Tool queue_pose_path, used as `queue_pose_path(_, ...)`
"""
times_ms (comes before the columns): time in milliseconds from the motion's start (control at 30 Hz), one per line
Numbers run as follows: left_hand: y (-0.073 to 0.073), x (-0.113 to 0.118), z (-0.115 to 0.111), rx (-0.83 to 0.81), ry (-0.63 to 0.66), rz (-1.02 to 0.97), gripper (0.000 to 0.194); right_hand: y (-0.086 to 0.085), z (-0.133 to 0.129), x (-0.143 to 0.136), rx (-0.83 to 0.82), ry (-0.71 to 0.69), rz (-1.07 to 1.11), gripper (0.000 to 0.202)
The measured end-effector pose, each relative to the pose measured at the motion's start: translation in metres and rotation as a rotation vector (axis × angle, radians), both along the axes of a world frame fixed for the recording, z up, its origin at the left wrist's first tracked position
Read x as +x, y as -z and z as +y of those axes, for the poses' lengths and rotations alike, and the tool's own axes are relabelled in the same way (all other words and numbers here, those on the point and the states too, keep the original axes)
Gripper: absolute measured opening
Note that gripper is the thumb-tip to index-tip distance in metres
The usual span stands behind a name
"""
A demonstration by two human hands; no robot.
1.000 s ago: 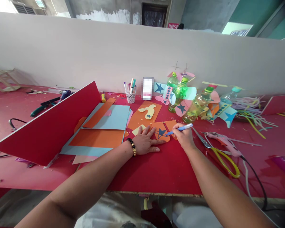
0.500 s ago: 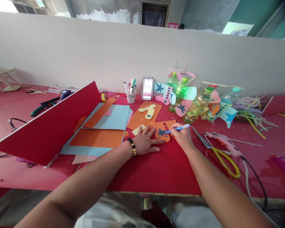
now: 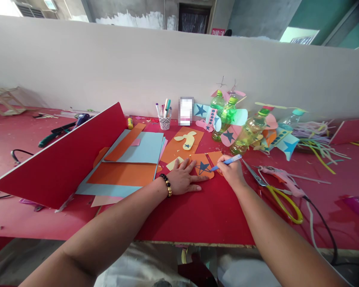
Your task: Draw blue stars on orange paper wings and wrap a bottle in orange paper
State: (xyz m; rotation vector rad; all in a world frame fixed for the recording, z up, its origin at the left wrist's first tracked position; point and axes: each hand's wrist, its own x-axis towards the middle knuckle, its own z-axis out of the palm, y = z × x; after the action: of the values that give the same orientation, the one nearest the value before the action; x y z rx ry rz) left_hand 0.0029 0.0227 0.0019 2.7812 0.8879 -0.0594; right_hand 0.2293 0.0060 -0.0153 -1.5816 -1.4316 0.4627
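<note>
Blue marker (image 3: 231, 160) tip moved slightly right and nearer the wearer since the earlier frame, now at the lower-right of the dark star (image 3: 203, 167). Right hand (image 3: 231, 171) grip pinches the marker, long axis slanted, tip pointing down-left onto orange paper (image 3: 201, 157) left of the grip; left hand (image 3: 182, 178) fingers spread flat, scissors (image 3: 259, 180) right of the grip.

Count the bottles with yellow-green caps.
3: the back-left bottle, the middle bottle just in front and to its right, and the leaning bottle farther right. More may be hidden behind them.
</note>
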Motion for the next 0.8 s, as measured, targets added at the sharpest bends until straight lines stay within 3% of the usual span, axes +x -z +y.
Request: queue_pose_path(800,0.002,-0.001,0.000,0.000,0.001,-0.011,0.054,-0.011,-0.005,-0.003,0.043,0.022,0.016,0.014)
